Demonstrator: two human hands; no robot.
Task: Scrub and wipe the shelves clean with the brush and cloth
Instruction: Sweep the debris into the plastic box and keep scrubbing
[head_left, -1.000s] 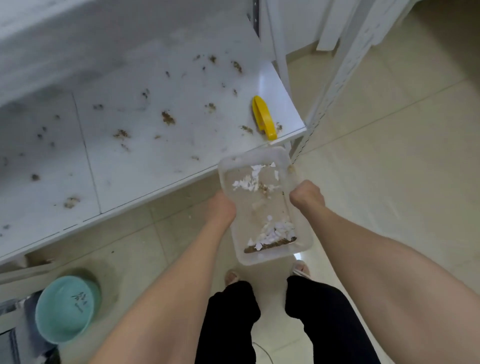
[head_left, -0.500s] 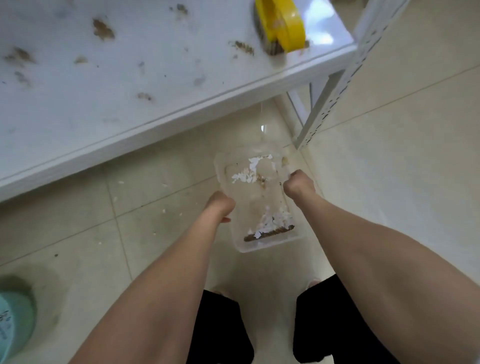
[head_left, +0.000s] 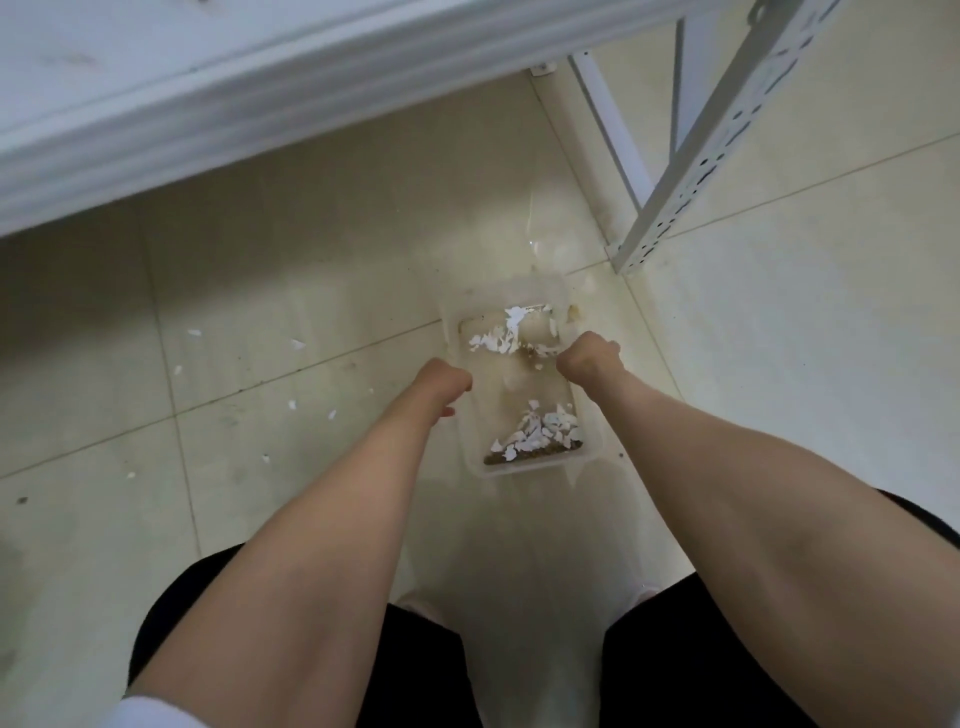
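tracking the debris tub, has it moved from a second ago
Yes. The tub, held by the left hand and right hand, has dropped away from the shelf edge it overlapped before, down toward the foot of the shelf post.

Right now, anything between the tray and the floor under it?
Nothing visible. Left hand and right hand grip the tray by its long sides; under its clear bottom only tile shows. Scraps lie to its left, the post past its far right corner, both apart.

The person wears black trousers (head_left: 701, 649) and a white sleeve (head_left: 150, 719)
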